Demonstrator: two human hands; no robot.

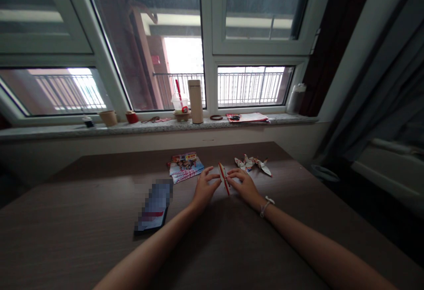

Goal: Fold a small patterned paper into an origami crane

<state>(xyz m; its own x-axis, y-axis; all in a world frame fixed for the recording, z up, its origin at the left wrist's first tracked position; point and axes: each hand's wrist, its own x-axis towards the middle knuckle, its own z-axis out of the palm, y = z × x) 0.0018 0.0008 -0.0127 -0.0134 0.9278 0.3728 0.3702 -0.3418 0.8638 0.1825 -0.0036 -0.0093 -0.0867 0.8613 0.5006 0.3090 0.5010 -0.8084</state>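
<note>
Between my two hands a folded piece of paper (224,178), white with red edges, stands nearly upright above the table. My left hand (204,188) meets its left side with thumb and fingertips, the other fingers loosely curved. From the right, my right hand (244,186) pinches the same paper with its fingers bent; a thin bracelet circles that wrist. Just beyond my right hand lie folded paper figures (252,164) with pointed tips, white with coloured print. A stack of colourful printed sheets (186,166) rests beyond my left hand.
A phone (154,206), its screen pixelated, lies left of my left forearm on the brown table (82,219). Along the windowsill (212,124) stand a beige flask (195,102), a drink cup with a red straw (179,103), a paper cup (108,118) and scissors (233,117).
</note>
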